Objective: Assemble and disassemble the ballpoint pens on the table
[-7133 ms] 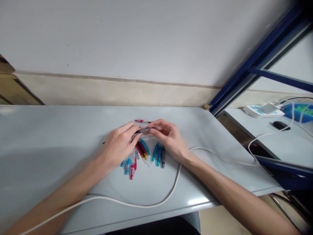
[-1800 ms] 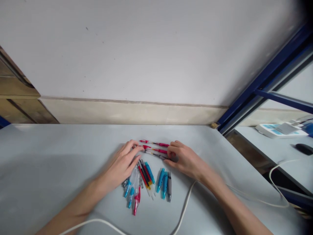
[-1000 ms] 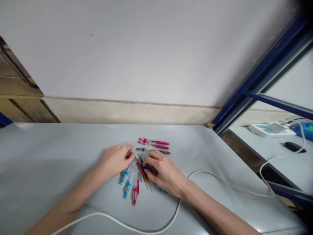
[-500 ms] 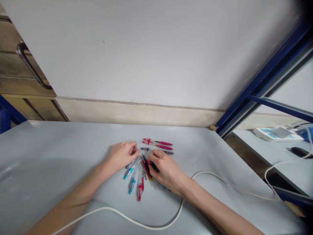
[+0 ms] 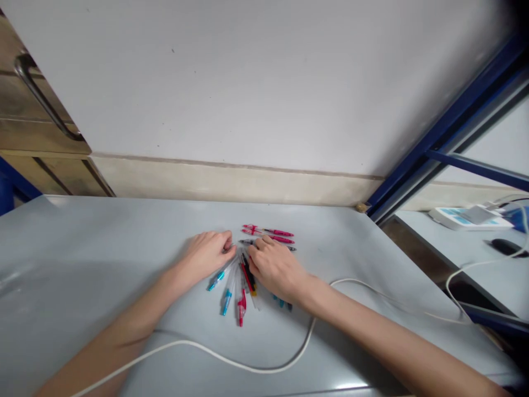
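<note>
A fan of loose pens, blue, red and clear, lies on the grey table between my hands. Two pink pens and a grey pen lie side by side just behind it. My left hand rests on the fan's left side with its fingers curled and their tips pressed on the pens' far ends. My right hand lies over the fan's right side, fingers bent, fingertips touching the dark pens by the grey one. What the fingers pinch, if anything, is hidden.
A white cable curves across the table's near side and runs off right. A pale wall stands behind the table. A blue metal frame borders the right; beyond it a second table carries a white device and a black mouse.
My right hand has slid forward and right, up towards the grey pen, and now covers the blue pens at the fan's right. My left hand stays at the fan's left.
</note>
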A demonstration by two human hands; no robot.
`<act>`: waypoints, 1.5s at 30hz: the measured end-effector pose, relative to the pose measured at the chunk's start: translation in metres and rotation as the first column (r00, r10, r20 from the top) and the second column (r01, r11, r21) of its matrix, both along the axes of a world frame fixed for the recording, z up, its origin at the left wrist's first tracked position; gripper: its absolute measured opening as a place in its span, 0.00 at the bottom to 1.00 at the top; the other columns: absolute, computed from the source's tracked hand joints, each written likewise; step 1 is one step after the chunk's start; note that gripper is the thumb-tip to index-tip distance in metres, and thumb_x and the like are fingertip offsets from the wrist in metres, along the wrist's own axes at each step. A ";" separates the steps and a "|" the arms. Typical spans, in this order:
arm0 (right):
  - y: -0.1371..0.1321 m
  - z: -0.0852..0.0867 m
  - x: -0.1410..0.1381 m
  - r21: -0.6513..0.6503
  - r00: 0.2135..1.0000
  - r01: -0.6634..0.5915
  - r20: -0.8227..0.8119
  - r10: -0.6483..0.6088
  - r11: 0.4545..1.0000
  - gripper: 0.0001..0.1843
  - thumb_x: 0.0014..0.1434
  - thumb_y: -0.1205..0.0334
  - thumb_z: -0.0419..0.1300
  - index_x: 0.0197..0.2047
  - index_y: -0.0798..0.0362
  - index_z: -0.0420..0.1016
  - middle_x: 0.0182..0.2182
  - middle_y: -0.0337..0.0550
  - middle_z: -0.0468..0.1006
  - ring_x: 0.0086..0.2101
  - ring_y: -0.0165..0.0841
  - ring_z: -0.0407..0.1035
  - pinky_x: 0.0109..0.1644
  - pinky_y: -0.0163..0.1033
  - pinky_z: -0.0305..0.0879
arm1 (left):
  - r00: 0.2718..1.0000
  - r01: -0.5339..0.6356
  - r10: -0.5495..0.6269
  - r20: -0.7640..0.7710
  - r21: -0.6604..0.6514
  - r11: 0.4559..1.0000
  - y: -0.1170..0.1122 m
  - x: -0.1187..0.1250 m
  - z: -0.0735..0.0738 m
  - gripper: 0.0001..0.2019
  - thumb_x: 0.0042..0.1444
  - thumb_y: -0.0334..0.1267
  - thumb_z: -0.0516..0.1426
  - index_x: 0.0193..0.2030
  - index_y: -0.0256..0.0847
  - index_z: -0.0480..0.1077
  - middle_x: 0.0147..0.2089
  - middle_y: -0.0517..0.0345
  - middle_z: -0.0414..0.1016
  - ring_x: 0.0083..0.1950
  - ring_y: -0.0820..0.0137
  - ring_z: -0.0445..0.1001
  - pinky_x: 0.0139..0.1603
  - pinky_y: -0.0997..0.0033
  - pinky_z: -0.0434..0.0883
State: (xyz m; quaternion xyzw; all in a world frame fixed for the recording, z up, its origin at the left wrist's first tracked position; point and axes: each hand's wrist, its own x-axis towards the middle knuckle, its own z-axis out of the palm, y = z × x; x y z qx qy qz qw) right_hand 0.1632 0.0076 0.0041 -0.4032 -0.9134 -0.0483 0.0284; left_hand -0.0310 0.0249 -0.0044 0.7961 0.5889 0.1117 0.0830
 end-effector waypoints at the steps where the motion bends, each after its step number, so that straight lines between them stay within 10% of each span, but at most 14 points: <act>1: 0.001 0.001 0.000 -0.008 1.000 0.000 -0.030 0.000 1.000 0.11 0.67 0.70 0.52 0.36 0.58 0.75 0.35 0.53 0.77 0.39 0.42 0.70 0.47 0.46 0.65 | 1.000 0.001 -0.001 0.008 0.005 1.000 -0.001 0.000 0.000 0.11 0.63 0.44 0.52 0.32 0.43 0.69 0.28 0.58 0.75 0.29 0.67 0.72 0.29 0.70 0.54; 6: 0.009 0.007 0.011 -0.180 0.928 0.049 -0.355 -0.111 0.982 0.13 0.56 0.72 0.59 0.22 0.53 0.63 0.25 0.40 0.70 0.29 0.32 0.62 0.32 0.38 0.56 | 0.997 -0.027 0.024 0.075 0.043 0.999 -0.003 0.002 0.002 0.12 0.62 0.42 0.54 0.29 0.42 0.69 0.25 0.59 0.74 0.27 0.68 0.71 0.29 0.71 0.58; 11: 0.016 0.010 0.032 -0.512 0.606 -0.087 -0.708 -0.362 0.855 0.13 0.59 0.63 0.58 0.23 0.53 0.65 0.19 0.33 0.60 0.23 0.26 0.52 0.28 0.35 0.50 | 0.971 -0.008 -0.052 0.233 0.252 0.968 -0.008 0.006 0.002 0.08 0.64 0.40 0.55 0.36 0.41 0.73 0.28 0.61 0.76 0.29 0.72 0.73 0.34 0.73 0.64; 17: 0.013 0.003 0.041 -0.624 0.307 -0.238 -0.775 -0.552 0.744 0.21 0.62 0.46 0.63 0.26 0.54 0.71 0.18 0.32 0.61 0.20 0.25 0.49 0.24 0.35 0.44 | 0.878 0.191 -0.353 0.324 0.439 0.878 -0.013 0.013 -0.002 0.10 0.71 0.36 0.51 0.48 0.40 0.72 0.43 0.54 0.78 0.44 0.68 0.77 0.46 0.70 0.70; 24: 0.013 -0.003 0.040 -0.620 0.065 -0.324 -0.769 -0.636 0.715 0.16 0.61 0.50 0.65 0.33 0.54 0.70 0.26 0.41 0.77 0.20 0.25 0.64 0.20 0.32 0.49 | 0.881 0.250 -0.339 0.330 0.283 0.926 -0.016 0.018 0.001 0.10 0.71 0.35 0.49 0.50 0.41 0.70 0.47 0.54 0.76 0.44 0.69 0.75 0.44 0.69 0.69; 31: 0.009 -0.003 0.035 -0.541 -0.031 -0.309 -0.816 -0.577 0.782 0.15 0.61 0.51 0.64 0.36 0.54 0.70 0.29 0.44 0.79 0.26 0.30 0.72 0.23 0.33 0.61 | 0.850 0.315 -0.395 0.349 0.263 0.912 -0.016 0.015 -0.001 0.07 0.71 0.37 0.52 0.48 0.41 0.71 0.45 0.55 0.74 0.41 0.70 0.74 0.43 0.70 0.68; 40: 0.004 0.002 0.035 -0.499 0.110 -0.349 -0.862 -0.494 0.793 0.15 0.64 0.50 0.63 0.43 0.53 0.74 0.34 0.46 0.81 0.31 0.34 0.76 0.28 0.36 0.69 | 0.830 0.301 -0.411 0.376 0.318 0.899 -0.017 0.018 0.001 0.08 0.71 0.36 0.51 0.45 0.40 0.71 0.41 0.55 0.73 0.39 0.71 0.73 0.41 0.71 0.69; 45: 0.004 0.002 0.034 -0.507 0.061 -0.408 -0.845 -0.532 0.759 0.15 0.66 0.48 0.60 0.46 0.50 0.66 0.37 0.46 0.82 0.35 0.36 0.78 0.31 0.37 0.71 | 0.833 0.273 -0.379 0.403 0.296 0.915 -0.017 0.017 0.002 0.09 0.71 0.35 0.50 0.44 0.40 0.71 0.40 0.56 0.73 0.39 0.71 0.73 0.41 0.72 0.68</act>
